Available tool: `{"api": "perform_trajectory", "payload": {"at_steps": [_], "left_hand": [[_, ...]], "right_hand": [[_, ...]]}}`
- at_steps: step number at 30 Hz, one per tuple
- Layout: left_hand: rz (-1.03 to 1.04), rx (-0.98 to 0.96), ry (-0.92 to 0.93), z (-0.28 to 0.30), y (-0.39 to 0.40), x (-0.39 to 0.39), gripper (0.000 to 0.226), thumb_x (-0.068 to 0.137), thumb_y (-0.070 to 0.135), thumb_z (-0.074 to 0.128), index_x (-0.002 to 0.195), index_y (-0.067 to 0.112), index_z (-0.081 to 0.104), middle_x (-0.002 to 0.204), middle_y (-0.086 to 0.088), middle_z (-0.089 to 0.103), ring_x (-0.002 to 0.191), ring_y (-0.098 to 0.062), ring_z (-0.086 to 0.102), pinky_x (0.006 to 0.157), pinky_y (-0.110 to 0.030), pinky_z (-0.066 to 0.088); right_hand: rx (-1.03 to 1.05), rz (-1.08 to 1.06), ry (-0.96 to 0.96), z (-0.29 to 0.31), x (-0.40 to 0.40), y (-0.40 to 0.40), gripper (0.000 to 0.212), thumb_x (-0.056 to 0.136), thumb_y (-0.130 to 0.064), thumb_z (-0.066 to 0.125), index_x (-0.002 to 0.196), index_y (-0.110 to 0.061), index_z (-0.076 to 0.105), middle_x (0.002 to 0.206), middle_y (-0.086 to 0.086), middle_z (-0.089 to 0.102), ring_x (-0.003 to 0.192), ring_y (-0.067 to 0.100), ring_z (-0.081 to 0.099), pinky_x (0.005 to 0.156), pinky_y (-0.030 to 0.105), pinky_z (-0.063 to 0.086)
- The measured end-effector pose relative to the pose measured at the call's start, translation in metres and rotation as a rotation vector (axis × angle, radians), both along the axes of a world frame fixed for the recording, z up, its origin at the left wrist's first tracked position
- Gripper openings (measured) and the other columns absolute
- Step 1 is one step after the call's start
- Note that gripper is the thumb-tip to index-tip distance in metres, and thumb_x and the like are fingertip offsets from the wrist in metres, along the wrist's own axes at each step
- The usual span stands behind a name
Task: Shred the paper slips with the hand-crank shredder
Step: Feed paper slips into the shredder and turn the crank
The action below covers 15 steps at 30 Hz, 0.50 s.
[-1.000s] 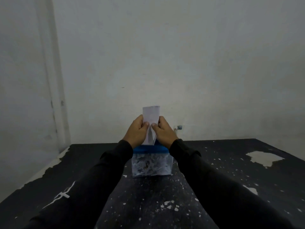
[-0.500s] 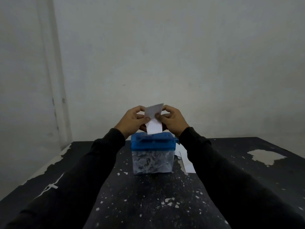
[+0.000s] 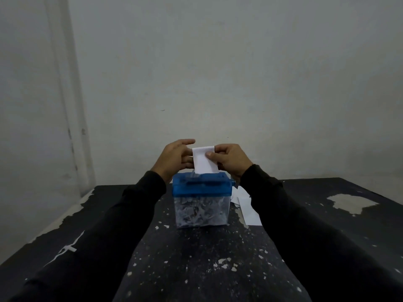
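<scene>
Shredder bin (image 3: 201, 209) full of shreds (image 3: 196, 212)

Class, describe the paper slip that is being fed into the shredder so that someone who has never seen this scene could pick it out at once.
Find the dark, paint-chipped table and the blue-lidded hand-crank shredder standing on it. The paper slip stands upright above the lid, its lower edge at the slot, between the left hand and the right hand. Unlike the spare slips lying flat on the table beside the shredder, it is held up.

Long black sleeves (image 3: 122, 225) to wrists; white cross-like mark (image 3: 69, 248) on left forearm; hands bare.
</scene>
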<state>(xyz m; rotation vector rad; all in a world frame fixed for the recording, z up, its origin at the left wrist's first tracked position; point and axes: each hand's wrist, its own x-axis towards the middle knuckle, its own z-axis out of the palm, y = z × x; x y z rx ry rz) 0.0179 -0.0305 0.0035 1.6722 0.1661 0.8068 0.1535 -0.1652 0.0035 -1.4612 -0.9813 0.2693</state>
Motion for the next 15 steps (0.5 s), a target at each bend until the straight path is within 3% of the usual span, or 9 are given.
{"api": "perform_trajectory", "payload": {"at_steps": [4, 8, 12, 15], "left_hand": [[0.085, 0.13, -0.017, -0.007, 0.001, 0.002, 0.02, 0.1, 0.021, 0.065, 0.104, 0.004, 0.074, 0.093, -0.012, 0.077, 0.086, -0.03, 0.076, 0.073, -0.034, 0.063], [0.09, 0.181, -0.035, -0.006, 0.001, 0.001, 0.02, 0.098, 0.017, 0.067, 0.104, 0.0, 0.074, 0.095, -0.011, 0.077, 0.087, -0.024, 0.076, 0.069, -0.029, 0.062], [0.06, 0.274, 0.007, -0.004, 0.006, 0.0, 0.015, 0.098, 0.016, 0.067, 0.096, 0.002, 0.073, 0.092, -0.012, 0.076, 0.087, -0.023, 0.075, 0.073, -0.033, 0.063], [-0.019, 0.222, 0.049, -0.006, 0.015, -0.004, 0.014, 0.099, 0.014, 0.064, 0.091, 0.005, 0.071, 0.087, -0.009, 0.075, 0.082, -0.021, 0.072, 0.077, -0.037, 0.061]], "right_hand": [[0.032, 0.026, 0.014, 0.0, -0.003, 0.001, 0.026, 0.092, -0.01, 0.071, 0.109, 0.009, 0.068, 0.107, 0.021, 0.072, 0.088, 0.024, 0.071, 0.071, 0.032, 0.063], [0.052, 0.059, 0.033, 0.001, -0.007, 0.003, 0.023, 0.089, -0.025, 0.077, 0.1, -0.005, 0.074, 0.098, 0.013, 0.075, 0.087, 0.025, 0.074, 0.07, 0.04, 0.063], [0.023, 0.064, 0.017, 0.002, -0.008, 0.004, 0.019, 0.091, -0.021, 0.075, 0.095, -0.003, 0.075, 0.095, 0.013, 0.075, 0.084, 0.024, 0.072, 0.067, 0.036, 0.062], [-0.022, 0.168, 0.06, 0.005, -0.006, -0.003, 0.018, 0.094, -0.014, 0.069, 0.1, 0.003, 0.073, 0.096, 0.015, 0.074, 0.083, 0.022, 0.072, 0.066, 0.03, 0.06]]}}
